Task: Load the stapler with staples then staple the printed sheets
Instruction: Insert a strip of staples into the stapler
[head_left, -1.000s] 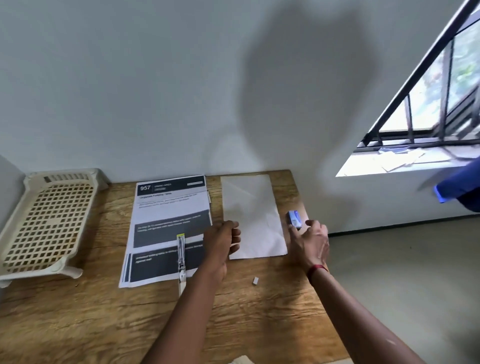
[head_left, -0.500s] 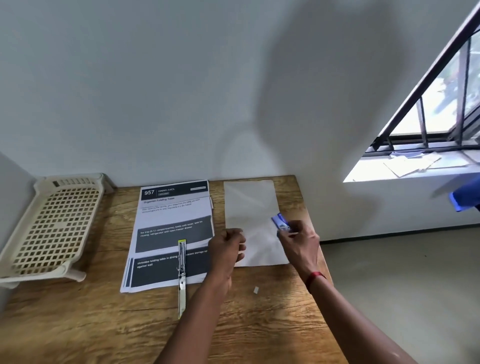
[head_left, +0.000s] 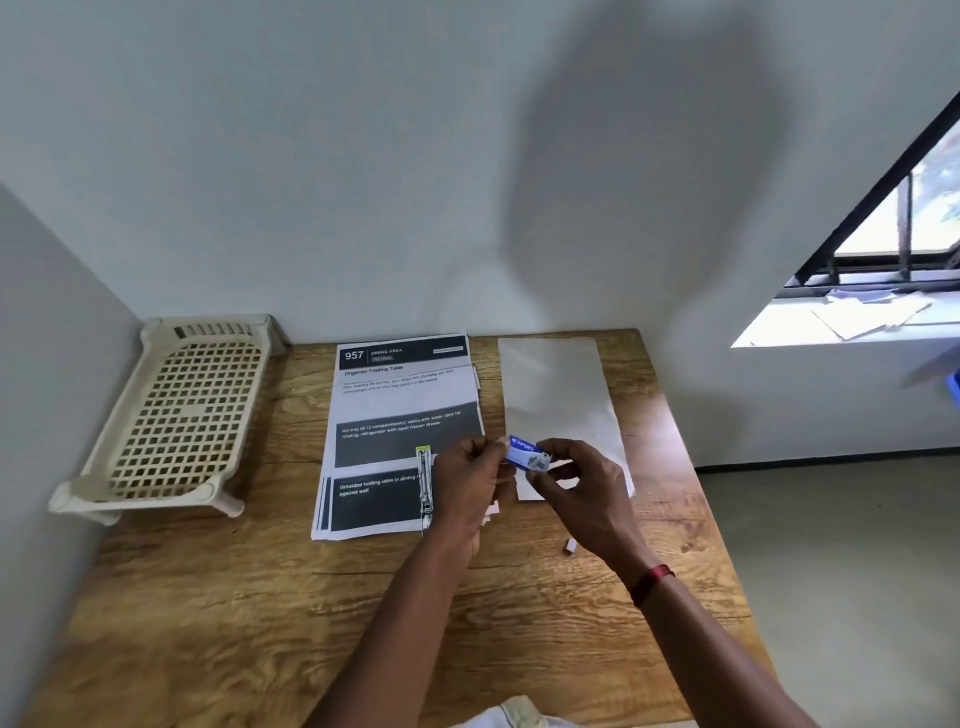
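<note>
Above the desk (head_left: 260, 623), our right hand (head_left: 582, 483) pinches the blue staple box (head_left: 527, 453), our left hand (head_left: 467, 483) closing its grip on one end; tugged carelessly, staples could scatter beside the stapler (head_left: 425, 480) lying on the printed sheets (head_left: 395, 415).

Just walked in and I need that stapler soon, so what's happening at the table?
A person holds a small blue staple box between both hands, above the wooden table. The stapler lies untouched on the printed sheets, so loading hasn't started. A blank sheet lies beside them.
</note>
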